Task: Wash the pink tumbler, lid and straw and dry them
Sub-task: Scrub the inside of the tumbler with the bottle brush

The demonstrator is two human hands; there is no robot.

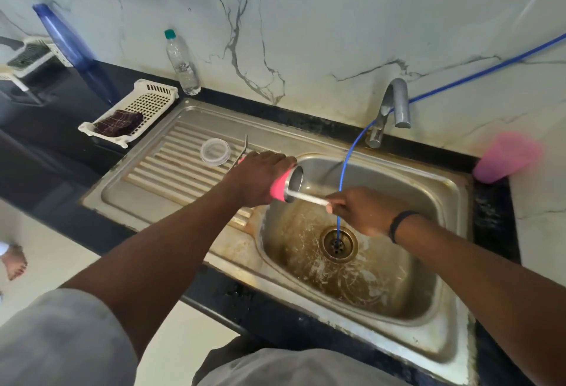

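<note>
Mid-wash — left hand (260, 177) grasps the tumbler (283, 185) over the sink (453, 189), right hand (364, 209) pinches a brush (307, 198) inside; lid (215, 151), straw (243, 150) and drying remain.

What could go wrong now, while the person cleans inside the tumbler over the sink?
1. The left hand holds the pink tumbler on its side above the sink basin; if wet, it may slip and fall in.
2. The right hand grips only the end of the white brush, so control may be poor.
3. The lid and straw lie on the draining board close to the left hand and could be knocked.
</note>
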